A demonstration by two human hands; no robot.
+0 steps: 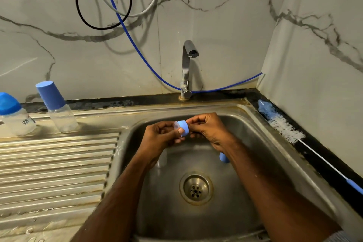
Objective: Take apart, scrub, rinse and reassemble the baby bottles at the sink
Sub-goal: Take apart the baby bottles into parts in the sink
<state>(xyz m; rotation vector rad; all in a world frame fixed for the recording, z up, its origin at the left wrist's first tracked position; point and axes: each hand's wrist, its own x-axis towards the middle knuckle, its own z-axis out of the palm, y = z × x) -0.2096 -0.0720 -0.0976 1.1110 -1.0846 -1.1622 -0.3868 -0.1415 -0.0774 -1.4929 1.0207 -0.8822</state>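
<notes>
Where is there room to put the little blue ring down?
The ribbed draining board is bare in front of the two baby bottles. The sink basin floor around the drain is free too. It is crowded on the right ledge, where the bottle brush lies.

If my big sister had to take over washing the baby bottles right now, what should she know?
Left hand and right hand: both pinch the blue ring with its clear teat, over the sink.
Two capped bottles stand on the draining board, not yet taken apart.
A blue piece lies in the sink, partly hidden behind the right arm.
Brush lies on the right ledge, unused.
Tap shows no water.
Left: pull the teat out, then scrub, rinse and reassemble everything.
</notes>
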